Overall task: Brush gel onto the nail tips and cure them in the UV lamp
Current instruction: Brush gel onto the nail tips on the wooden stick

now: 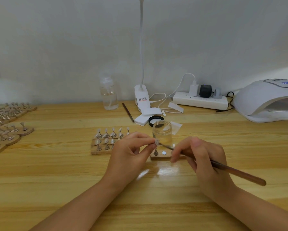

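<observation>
My left hand pinches a small clear nail tip on its metal stand, held just above a short wooden base. My right hand grips a brown-handled brush, and the bristle end touches the nail tip. An open clear gel jar stands right behind the hands, its black lid lying further back. More nail tips on stands sit on wooden bases to the left of my left hand. The white UV lamp stands at the far right.
Many more wooden bases with stands crowd the left edge. At the back are a clear spray bottle, a clip lamp, white pads, a second brush, and a power strip with plugs and cables.
</observation>
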